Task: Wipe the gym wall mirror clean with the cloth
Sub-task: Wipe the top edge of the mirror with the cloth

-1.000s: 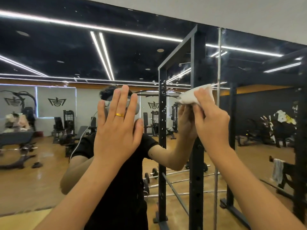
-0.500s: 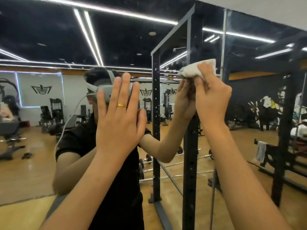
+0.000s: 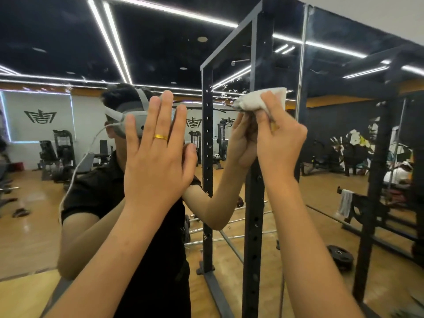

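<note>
You will find no words or numbers to read here: only a wordless black winged emblem (image 3: pixel 40 116) on the white back wall (image 3: pixel 85 115), reflected in the large wall mirror (image 3: pixel 160 53).

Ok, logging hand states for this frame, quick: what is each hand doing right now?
Left hand: open, fingers straight, palm flat against the mirror.
Right hand: closed around the white cloth, holding it to the mirror.

Left hand (image 3: pixel 158 161) on mirror (image 3: pixel 57 49) — cloth (image 3: pixel 259 99) to right; right hand (image 3: pixel 280 138) on cloth
</note>
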`<move>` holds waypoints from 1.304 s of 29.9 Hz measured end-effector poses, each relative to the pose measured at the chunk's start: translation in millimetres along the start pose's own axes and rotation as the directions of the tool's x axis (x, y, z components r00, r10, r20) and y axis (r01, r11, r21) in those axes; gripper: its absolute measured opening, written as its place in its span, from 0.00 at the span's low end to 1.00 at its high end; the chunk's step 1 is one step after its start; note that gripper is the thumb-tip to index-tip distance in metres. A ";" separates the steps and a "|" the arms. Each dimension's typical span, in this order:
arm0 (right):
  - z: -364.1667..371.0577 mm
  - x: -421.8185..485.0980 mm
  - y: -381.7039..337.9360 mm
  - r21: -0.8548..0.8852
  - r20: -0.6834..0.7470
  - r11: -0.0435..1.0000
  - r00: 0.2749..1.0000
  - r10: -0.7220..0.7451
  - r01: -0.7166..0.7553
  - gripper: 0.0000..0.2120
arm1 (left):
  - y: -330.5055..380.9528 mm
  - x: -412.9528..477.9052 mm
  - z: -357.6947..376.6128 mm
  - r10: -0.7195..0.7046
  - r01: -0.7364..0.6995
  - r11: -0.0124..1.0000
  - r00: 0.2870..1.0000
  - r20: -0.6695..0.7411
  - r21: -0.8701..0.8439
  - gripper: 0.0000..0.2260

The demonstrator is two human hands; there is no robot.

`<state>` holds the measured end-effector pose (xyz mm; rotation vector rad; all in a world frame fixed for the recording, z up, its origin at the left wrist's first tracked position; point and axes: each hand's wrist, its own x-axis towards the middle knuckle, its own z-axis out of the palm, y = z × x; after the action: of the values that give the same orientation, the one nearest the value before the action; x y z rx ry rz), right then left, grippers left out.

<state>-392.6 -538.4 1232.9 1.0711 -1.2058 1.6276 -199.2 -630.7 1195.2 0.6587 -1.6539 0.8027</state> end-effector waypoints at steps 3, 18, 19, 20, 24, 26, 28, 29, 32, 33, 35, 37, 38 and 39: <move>0.6 -12.9 -0.5 -0.014 -0.014 1.000 1.000 -0.021 0.020 0.14 | -0.2 -0.4 -0.2 0.001 -0.001 1.000 1.000 0.003 -0.004 0.29; 0.3 -19.4 12.4 -0.068 -0.006 0.988 0.991 -0.137 0.136 0.16 | -0.2 -0.3 -1.1 0.010 -0.010 1.000 1.000 -0.004 0.005 0.29; 1.9 -4.7 12.9 -0.092 -0.023 0.984 0.987 -0.157 0.154 0.15 | -0.3 -0.4 -0.8 0.010 -0.010 1.000 1.000 -0.006 0.003 0.29; 4.1 12.1 13.4 -0.106 -0.043 0.981 0.985 -0.166 0.161 0.14 | -0.4 -0.6 -0.3 0.010 -0.010 1.000 1.000 -0.008 0.003 0.28; 4.4 66.1 20.7 -0.079 -0.068 0.986 0.986 -0.153 0.148 0.13 | -1.0 -0.8 1.2 0.015 -0.014 1.000 0.999 -0.029 0.008 0.28; 1.2 60.8 21.0 -0.082 -0.071 0.990 0.990 -0.124 0.118 0.13 | -1.0 -0.8 0.8 0.014 -0.014 1.000 0.999 -0.035 0.002 0.28; -0.2 34.6 19.1 -0.088 -0.061 0.991 0.993 -0.106 0.100 0.13 | -0.6 -0.4 -0.2 0.014 -0.014 1.000 0.999 -0.032 0.013 0.29; -0.3 18.4 19.1 -0.094 -0.059 0.990 0.992 -0.112 0.107 0.14 | -0.1 0.1 -0.8 0.015 -0.014 1.000 0.999 -0.031 0.021 0.29; 1.6 -8.5 16.1 -0.106 -0.057 0.985 0.988 -0.145 0.138 0.14 | 0.8 -0.2 -1.3 0.008 -0.007 1.000 1.000 -0.026 0.030 0.29; 3.5 -2.2 14.5 -0.109 -0.060 0.982 0.985 -0.164 0.157 0.14 | 1.0 0.0 -1.3 0.007 -0.006 0.999 1.000 -0.024 0.033 0.29; 10.2 20.1 8.4 -0.132 -0.063 0.969 0.974 -0.217 0.208 0.13 | 1.3 -0.1 -1.3 0.010 -0.009 0.999 1.000 -0.020 0.032 0.29; 18.1 46.3 1.7 -0.134 -0.054 0.962 0.967 -0.247 0.238 0.13 | 0.8 -0.2 -1.2 0.011 -0.010 0.999 1.000 -0.025 0.032 0.29; 20.5 56.5 -1.4 -0.121 -0.054 0.966 0.970 -0.237 0.230 0.13 | 0.8 -0.2 -1.6 0.011 -0.011 0.999 1.000 -0.026 0.031 0.29; 21.8 61.0 -4.1 -0.112 -0.057 0.971 0.975 -0.216 0.209 0.13 | 0.8 0.1 -2.1 0.012 -0.011 0.999 1.000 -0.025 0.030 0.29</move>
<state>-403.5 -551.1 1295.6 1.0322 -1.0798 1.4097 -198.6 -628.5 1195.4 0.6579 -1.6273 0.8419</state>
